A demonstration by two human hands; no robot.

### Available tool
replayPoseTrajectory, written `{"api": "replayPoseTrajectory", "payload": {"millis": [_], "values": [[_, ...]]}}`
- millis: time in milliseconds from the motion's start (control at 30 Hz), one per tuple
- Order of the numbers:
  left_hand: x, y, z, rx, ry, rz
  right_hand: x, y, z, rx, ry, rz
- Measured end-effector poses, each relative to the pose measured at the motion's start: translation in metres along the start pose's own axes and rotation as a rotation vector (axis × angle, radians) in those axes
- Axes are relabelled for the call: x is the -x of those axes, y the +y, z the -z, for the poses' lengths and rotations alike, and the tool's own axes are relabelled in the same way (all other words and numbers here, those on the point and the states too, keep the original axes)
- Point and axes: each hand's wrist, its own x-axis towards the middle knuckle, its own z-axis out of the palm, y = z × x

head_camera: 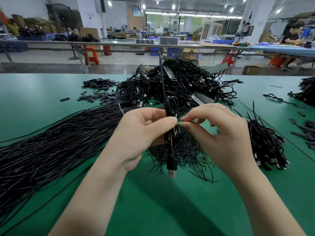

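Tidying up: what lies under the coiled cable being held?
Under the coiled cable, a heap of black ties on the table; the left hand and right hand cover part.

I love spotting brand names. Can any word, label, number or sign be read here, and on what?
None can be read.
The coiled cable in the left hand, its USB plug and the thin tie pinched by the right hand show no marking.
The cardboard box and wall screen far behind are too blurred to tell.
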Motion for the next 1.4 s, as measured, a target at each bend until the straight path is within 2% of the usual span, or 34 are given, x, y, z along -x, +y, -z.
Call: {"api": "replayPoseTrajectory", "payload": {"millis": [133, 233, 333, 500, 667, 733, 867, 933, 1033, 1167, 1333, 1400], "values": [[0.002, 0.003, -0.002, 0.099, -0.086, 0.09, -0.001, -0.004, 0.004, -0.177, 0.003, -0.069], [0.002, 0.002, -0.002, 0.151, -0.108, 0.136, -0.002, -0.006, 0.004, -0.196, 0.014, -0.089], [0.0, -0.001, -0.002, 0.159, -0.115, 0.157, -0.002, -0.005, 0.006, -0.047, -0.002, -0.029], [0.0, 0.001, 0.005, 0.12, -0.158, 0.204, -0.003, -0.008, 0.01, 0.291, -0.116, 0.122], [0.001, 0.004, 0.013, 0.084, -0.224, 0.242, -0.006, -0.013, 0.011, 0.347, -0.161, 0.175], [0.001, 0.004, 0.014, 0.081, -0.232, 0.238, -0.005, -0.012, 0.01, 0.326, -0.172, 0.176], [0.002, 0.004, 0.012, 0.084, -0.239, 0.197, -0.002, -0.011, 0.006, 0.106, -0.154, 0.079], [0.003, 0.002, 0.009, 0.06, -0.227, 0.103, -0.001, -0.011, 0.003, 0.043, -0.139, 0.008], [0.002, -0.004, 0.002, -0.121, -0.087, -0.183, 0.001, -0.012, -0.002, -0.118, -0.087, -0.171], [-0.003, -0.011, -0.005, -0.369, 0.075, -0.526, 0.0, -0.014, -0.009, -0.495, -0.036, -0.482], [-0.006, -0.02, 0.001, -0.751, 0.206, -0.986, 0.001, -0.011, -0.014, -0.951, -0.09, -0.835], [-0.007, -0.022, 0.0, -0.797, 0.252, -1.05, 0.001, -0.01, -0.017, -1.093, -0.086, -0.891]]}}
